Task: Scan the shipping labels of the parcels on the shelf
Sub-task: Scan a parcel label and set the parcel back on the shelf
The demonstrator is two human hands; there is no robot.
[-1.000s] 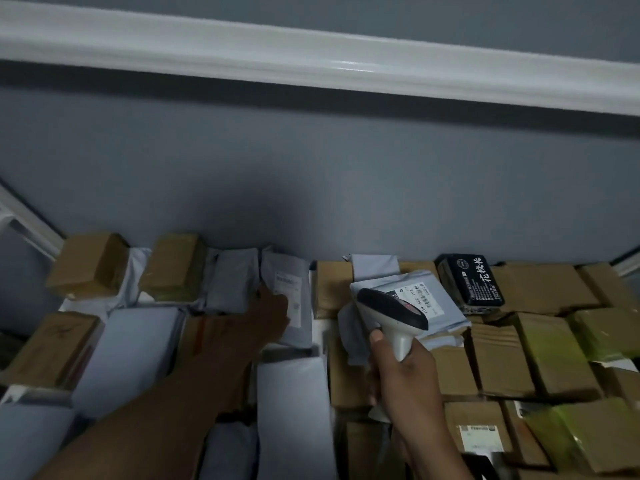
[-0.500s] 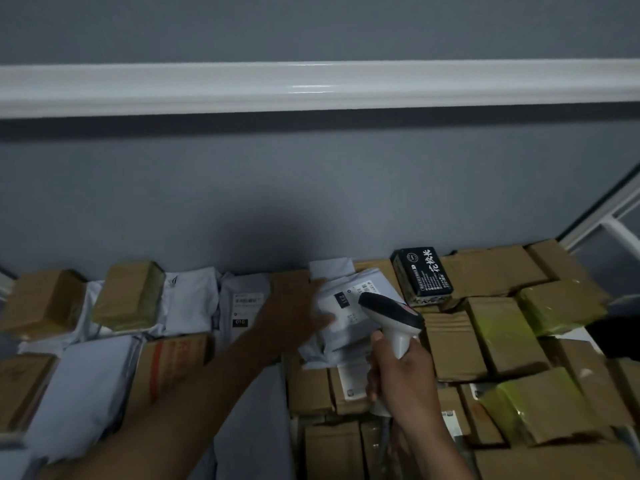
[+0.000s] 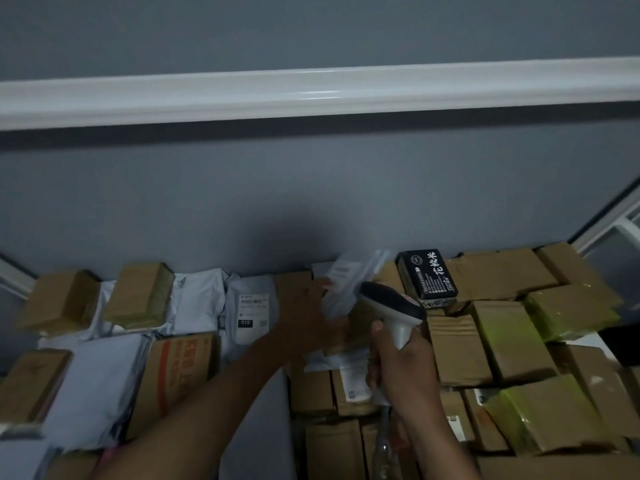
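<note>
Your right hand (image 3: 403, 367) is clenched round the handle of the scanner (image 3: 391, 308), its dark head aimed at the back of the shelf so the beam can meet a label. Your left hand (image 3: 313, 315) tips up a white mailer bag (image 3: 346, 285) against the wall, apparently to turn its label toward the scanner; motion blur means I cannot tell how your fingers grasp it. The bag sits just beyond your fingertips, beside a black box (image 3: 426, 275).
</note>
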